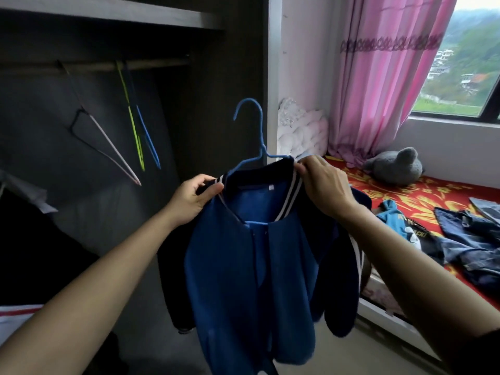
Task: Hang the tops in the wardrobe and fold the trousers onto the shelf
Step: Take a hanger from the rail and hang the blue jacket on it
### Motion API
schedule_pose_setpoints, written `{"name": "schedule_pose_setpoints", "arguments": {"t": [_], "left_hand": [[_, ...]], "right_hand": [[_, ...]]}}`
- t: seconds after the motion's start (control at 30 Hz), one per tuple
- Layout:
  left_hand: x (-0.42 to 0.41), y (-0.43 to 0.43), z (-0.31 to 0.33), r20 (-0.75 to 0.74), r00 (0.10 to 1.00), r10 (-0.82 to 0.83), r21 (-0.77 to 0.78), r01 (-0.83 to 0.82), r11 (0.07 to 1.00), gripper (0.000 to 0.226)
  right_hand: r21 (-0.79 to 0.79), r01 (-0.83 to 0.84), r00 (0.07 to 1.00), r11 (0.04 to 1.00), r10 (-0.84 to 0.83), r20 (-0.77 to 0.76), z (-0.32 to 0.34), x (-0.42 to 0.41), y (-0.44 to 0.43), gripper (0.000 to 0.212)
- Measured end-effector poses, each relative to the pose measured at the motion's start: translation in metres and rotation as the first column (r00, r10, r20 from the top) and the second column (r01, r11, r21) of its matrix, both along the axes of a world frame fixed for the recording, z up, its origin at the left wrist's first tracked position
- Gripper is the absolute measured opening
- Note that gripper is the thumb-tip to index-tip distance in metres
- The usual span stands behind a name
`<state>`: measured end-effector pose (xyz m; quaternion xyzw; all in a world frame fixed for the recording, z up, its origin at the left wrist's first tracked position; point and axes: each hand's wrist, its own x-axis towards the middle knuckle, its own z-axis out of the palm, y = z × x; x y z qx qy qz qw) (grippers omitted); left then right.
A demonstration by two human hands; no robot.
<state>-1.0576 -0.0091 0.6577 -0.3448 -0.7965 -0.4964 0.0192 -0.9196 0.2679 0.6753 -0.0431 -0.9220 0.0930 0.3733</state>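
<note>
A blue jacket (243, 266) with a dark, white-striped collar hangs in front of me on a blue wire hanger (253, 123), whose hook points up. My left hand (193, 197) pinches the left side of the collar. My right hand (322, 182) grips the collar's right side at the hanger's shoulder. The open wardrobe (211, 104) is on the left, its rail (97, 66) carrying several empty hangers (132, 125). Denim trousers (470, 239) and a light blue top (395, 220) lie on the bed at the right.
A wardrobe shelf (113, 12) runs above the rail. The bed has a red patterned cover (405, 196) with a grey plush toy (395, 166) on it. A pink curtain (378, 77) and a window are at the far right. A white pile (300, 128) sits beside the wardrobe.
</note>
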Motion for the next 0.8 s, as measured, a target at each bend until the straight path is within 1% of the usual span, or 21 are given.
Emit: {"name": "schedule_pose_setpoints", "arguments": {"t": [0.07, 0.1, 0.2, 0.3, 0.43, 0.6, 0.67, 0.73, 0.8], "left_hand": [[-0.009, -0.011, 0.002, 0.038, 0.999, 0.034, 0.042, -0.036, 0.998, 0.029], [-0.012, -0.013, 0.003, 0.036, 0.999, 0.036, 0.04, -0.038, 0.998, 0.022], [-0.02, -0.011, 0.003, -0.026, 0.999, 0.026, 0.003, -0.026, 1.0, 0.015], [-0.033, -0.009, 0.003, -0.102, 0.992, 0.071, 0.0, -0.071, 0.997, 0.014], [-0.044, -0.002, 0.017, -0.142, 0.982, 0.124, 0.092, -0.112, 0.989, 0.014], [-0.05, 0.007, 0.056, -0.15, 0.986, 0.07, 0.182, -0.042, 0.982, 0.017], [-0.058, 0.013, 0.07, -0.198, 0.977, 0.077, 0.158, -0.046, 0.986, 0.021], [-0.068, 0.02, 0.083, -0.25, 0.959, 0.133, 0.11, -0.108, 0.988, 0.029], [-0.078, 0.028, 0.095, -0.28, 0.944, 0.173, 0.082, -0.156, 0.984, 0.028]], "right_hand": [[0.026, 0.029, 0.999, 0.999, -0.029, -0.029, 0.008, 0.0, 0.002, 0.038], [0.046, 0.032, 0.999, 0.998, -0.031, -0.037, 0.01, -0.001, 0.001, 0.038], [0.083, 0.069, 0.997, 0.994, -0.065, -0.045, 0.015, -0.007, -0.008, 0.037], [0.082, 0.129, 0.991, 0.988, -0.125, -0.048, 0.022, -0.016, -0.021, 0.04], [0.115, 0.196, 0.977, 0.974, -0.184, -0.105, 0.04, -0.021, -0.036, 0.039], [0.123, 0.238, 0.961, 0.963, -0.216, -0.172, 0.062, -0.026, -0.043, 0.041], [0.107, 0.247, 0.959, 0.963, -0.228, -0.168, 0.068, -0.03, -0.041, 0.041], [0.102, 0.249, 0.961, 0.963, -0.233, -0.149, 0.075, -0.037, -0.038, 0.041], [0.095, 0.265, 0.954, 0.959, -0.247, -0.172, 0.082, -0.046, -0.036, 0.042]]}}
